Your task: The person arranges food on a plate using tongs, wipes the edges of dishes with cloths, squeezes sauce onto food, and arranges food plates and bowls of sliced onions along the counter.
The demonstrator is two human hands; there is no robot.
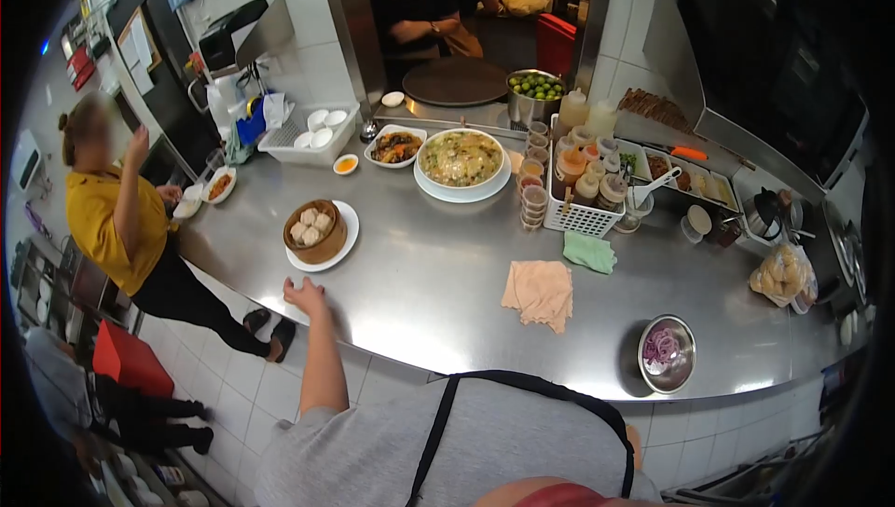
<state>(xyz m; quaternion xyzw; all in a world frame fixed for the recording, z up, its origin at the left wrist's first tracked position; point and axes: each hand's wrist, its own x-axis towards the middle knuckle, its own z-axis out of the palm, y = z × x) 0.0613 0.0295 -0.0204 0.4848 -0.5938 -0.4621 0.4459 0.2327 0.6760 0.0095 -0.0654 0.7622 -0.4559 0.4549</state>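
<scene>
My left hand [305, 296] reaches over the front edge of the steel counter [419, 283], its fingers apart and nothing in them. Just beyond it, a bamboo steamer [325, 245] of pale dumplings [310, 226] rests on a white plate [349, 239]; the hand does not touch the plate. My right hand is not visible; that arm is hidden by my body. Farther back stand a large bowl of soup [461, 158] on a white plate and a dish of dark food [394, 147]. An orange cloth [539, 294] lies right of the middle.
A metal bowl of sliced onion [666, 352] is at the front right. Behind are a white basket of bottles [584, 218], stacked cups [532, 205], a green cloth [589, 252] and a pot of limes [535, 88]. A person in yellow [112, 227] stands left; others are behind the hatch.
</scene>
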